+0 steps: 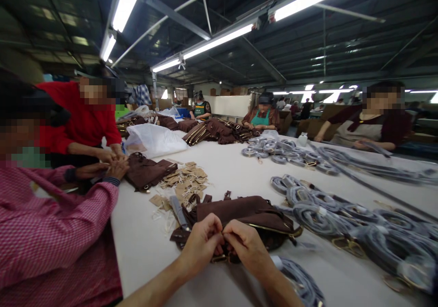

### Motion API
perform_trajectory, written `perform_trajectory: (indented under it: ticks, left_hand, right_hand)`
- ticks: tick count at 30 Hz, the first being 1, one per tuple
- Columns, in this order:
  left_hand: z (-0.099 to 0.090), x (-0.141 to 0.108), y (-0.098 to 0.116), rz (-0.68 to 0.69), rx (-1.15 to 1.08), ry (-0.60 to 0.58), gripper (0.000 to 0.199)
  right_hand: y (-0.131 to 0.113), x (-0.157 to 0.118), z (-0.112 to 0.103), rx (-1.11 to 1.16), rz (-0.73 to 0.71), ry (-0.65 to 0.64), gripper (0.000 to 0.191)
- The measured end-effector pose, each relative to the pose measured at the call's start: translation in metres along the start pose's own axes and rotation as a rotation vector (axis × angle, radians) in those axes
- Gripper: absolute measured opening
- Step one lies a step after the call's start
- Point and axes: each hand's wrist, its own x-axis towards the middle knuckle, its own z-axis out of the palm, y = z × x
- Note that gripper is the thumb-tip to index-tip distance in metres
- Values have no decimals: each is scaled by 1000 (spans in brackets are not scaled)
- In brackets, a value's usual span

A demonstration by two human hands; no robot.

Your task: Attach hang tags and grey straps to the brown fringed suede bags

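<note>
My left hand (201,241) and my right hand (248,245) meet over the near side of a dark brown bag (239,209) with gold-coloured zips. Both have their fingertips pinched together, almost touching. Whatever sits between them is too small and hidden to make out. The bag lies flat on the white table (226,163), its straps and a grey wrapped piece (178,213) at its left end. Just beyond it is a heap of tan paper tags (188,179) with white strings. Right of my hand lies a coiled strap in clear wrap (301,282).
Many wrapped coiled straps (315,209) cover the table's right side. Brown bags (219,131) are piled at the back, beside a white plastic bag (155,138). At the left, two co-workers' hands (114,161) work by another brown bag (147,170). Another person (369,124) stands at the right.
</note>
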Motion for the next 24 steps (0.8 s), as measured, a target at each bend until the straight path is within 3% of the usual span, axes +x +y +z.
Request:
perform_trajectory:
  ticks: [8, 18, 24]
  left_hand:
    - [0, 1, -9, -49, -73, 5, 13]
    - [-7, 3, 8, -24, -30, -79, 11]
    - [-6, -1, 7, 65, 288, -40, 17]
  right_hand:
    - [-10, 0, -10, -261, -99, -114, 25]
    - [-1, 0, -7, -297, -64, -86, 27]
    - [-4, -2, -7, -452, -99, -134, 25]
